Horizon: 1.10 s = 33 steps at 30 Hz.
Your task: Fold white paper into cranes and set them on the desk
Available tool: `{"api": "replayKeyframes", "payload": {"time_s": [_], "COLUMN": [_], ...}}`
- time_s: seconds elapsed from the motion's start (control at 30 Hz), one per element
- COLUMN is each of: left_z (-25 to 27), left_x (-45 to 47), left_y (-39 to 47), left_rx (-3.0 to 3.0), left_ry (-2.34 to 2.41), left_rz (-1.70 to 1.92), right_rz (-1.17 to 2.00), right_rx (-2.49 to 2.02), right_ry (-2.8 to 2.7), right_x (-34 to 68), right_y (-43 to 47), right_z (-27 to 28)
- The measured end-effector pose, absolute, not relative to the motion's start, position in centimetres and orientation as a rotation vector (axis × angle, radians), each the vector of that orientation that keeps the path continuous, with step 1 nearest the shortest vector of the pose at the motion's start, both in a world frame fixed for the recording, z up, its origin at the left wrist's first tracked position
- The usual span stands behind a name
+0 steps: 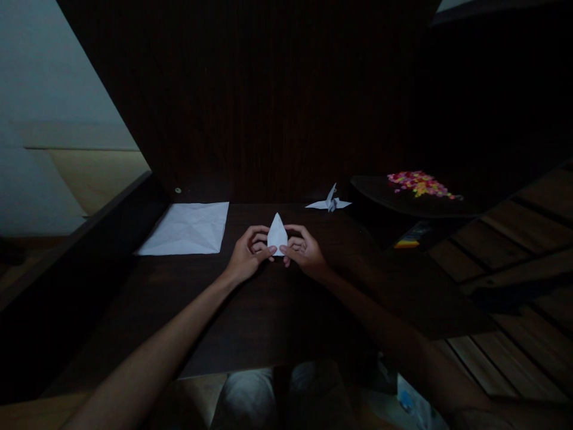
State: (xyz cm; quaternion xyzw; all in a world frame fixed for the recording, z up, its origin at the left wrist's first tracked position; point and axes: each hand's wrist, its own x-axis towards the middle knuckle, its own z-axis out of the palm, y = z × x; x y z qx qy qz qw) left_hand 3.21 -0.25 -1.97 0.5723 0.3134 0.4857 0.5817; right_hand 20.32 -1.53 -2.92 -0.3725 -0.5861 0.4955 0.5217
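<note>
A small piece of folded white paper, pointed at the top and squared off at the bottom, is held upright above the dark desk. My left hand grips its left edge, thumb on the front near the lower corner and fingers behind. On the opposite edge my right hand pinches it the same way. Beyond the right hand, a finished paper crane stands near the back panel. Creased white paper sheets lie flat to the left of my hands.
The dark wooden desk has a tall back panel and a raised left side board. At right, a dark curved shelf carries a cluster of pink and yellow pieces. Wooden slats lie farther right.
</note>
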Motion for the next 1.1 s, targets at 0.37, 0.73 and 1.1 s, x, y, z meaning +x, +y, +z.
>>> {"api": "replayKeyframes", "payload": {"time_s": [0.37, 0.73, 1.1], "left_z": [-1.74, -1.55, -1.42], "left_x": [3.06, 3.0, 2.6], "left_y": [-0.25, -0.27, -0.01], "left_rx": [1.325, 1.349, 1.473], "left_ry": [0.78, 0.853, 0.891], "left_rz": [1.124, 1.136, 1.207], "right_rz": [1.209, 1.19, 1.178], "right_rx": [-0.845, -0.897, -0.883], "right_ry": [-1.365, -1.34, -1.364], "right_x": [20.6, 20.44, 20.97], "right_y": [-1.05, -1.17, -1.09], "right_z": [-3.03, -3.16, -3.01]}}
